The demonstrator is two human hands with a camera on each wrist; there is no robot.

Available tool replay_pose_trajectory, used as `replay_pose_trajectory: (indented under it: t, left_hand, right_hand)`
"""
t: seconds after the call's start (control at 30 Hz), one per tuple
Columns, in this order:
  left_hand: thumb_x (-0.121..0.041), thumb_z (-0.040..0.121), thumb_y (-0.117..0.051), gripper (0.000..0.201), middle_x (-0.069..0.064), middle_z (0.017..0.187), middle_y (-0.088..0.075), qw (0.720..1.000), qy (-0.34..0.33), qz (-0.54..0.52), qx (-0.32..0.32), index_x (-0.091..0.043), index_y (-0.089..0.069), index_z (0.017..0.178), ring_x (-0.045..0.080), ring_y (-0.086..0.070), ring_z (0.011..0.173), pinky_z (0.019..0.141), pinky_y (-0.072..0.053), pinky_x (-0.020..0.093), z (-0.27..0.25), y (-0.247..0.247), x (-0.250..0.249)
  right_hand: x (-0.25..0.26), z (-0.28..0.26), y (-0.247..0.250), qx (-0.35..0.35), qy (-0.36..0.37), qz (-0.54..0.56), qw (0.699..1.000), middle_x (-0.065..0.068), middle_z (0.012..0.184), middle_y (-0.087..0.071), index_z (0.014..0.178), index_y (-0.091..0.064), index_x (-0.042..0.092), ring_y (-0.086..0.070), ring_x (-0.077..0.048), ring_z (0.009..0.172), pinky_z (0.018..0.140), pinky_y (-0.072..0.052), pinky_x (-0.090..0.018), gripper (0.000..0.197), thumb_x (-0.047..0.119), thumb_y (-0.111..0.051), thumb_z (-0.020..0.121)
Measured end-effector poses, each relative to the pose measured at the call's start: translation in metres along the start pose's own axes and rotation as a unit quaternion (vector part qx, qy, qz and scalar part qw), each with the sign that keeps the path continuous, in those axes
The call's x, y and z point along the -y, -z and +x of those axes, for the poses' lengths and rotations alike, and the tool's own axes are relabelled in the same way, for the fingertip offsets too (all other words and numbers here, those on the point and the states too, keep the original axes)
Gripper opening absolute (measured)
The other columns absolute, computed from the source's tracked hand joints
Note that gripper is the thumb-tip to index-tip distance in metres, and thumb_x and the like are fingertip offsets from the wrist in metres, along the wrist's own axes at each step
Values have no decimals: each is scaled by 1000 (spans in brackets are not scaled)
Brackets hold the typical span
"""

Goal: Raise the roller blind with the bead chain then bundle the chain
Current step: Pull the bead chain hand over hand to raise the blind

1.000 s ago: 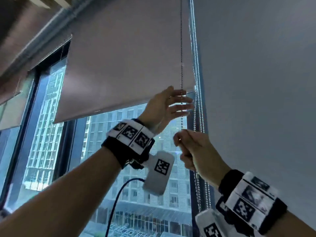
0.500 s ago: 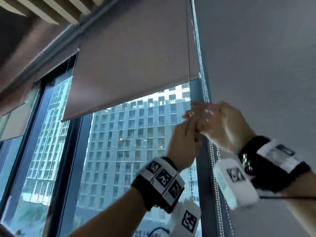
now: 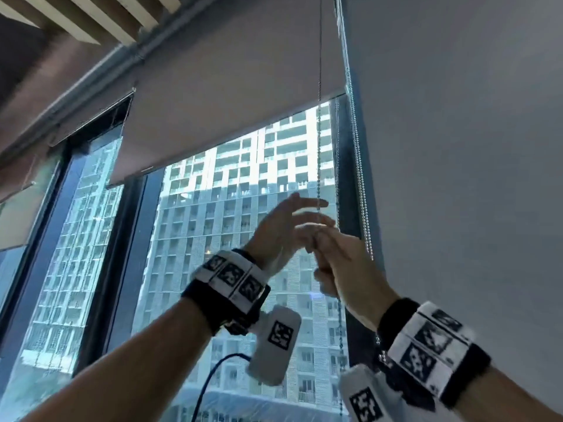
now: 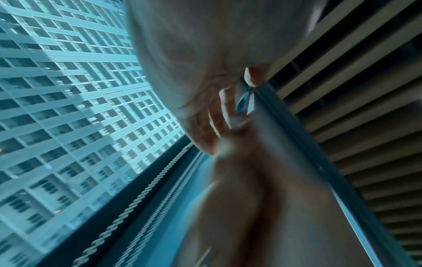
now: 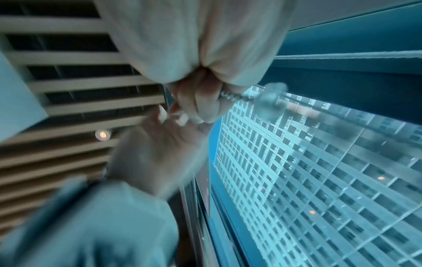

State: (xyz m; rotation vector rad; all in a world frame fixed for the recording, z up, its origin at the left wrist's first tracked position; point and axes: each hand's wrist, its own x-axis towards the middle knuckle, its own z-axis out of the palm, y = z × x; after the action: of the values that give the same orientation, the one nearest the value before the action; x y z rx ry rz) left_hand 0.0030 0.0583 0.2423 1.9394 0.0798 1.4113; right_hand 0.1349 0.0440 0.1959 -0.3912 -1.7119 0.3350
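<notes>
Ceiling lamp [image 5: 103, 135], right-wrist view only

The window frame [image 3: 347, 166] carries the roller blind [image 3: 231, 86], its bead chain [image 3: 318, 153] hanging alongside.

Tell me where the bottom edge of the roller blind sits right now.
In the head view the roller blind's bottom edge slants across the upper window, well above both hands, its right end meeting the bead chain beside the wall.
</notes>
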Motion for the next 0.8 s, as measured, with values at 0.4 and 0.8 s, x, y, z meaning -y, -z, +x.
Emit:
replay_pose_trajectory:
  t: [0.4,0.8]
  left_hand:
    - [-21,101,-34,31,-7,53,-30,995,-33,80,-57,-16,-44,72,5,-24,36,35,-20,15,-2,-37,13]
    - [-10,89,-44,19,8,63,-53,999,21,1,42,-2,-53,74,10,-52,47,47,-40,19,-21,-26,27]
  right_hand:
    - [-3,-16,33,191,-149,69,968,-13,85,-63,104,-66,-3,-61,-21,78,82,-53,-34,25,8,-47,91]
    - [57,58,1,-34,16,91,995,11,43,-34,78,-55,9,-25,-5,35,35,-21,-17,33,9,-34,103]
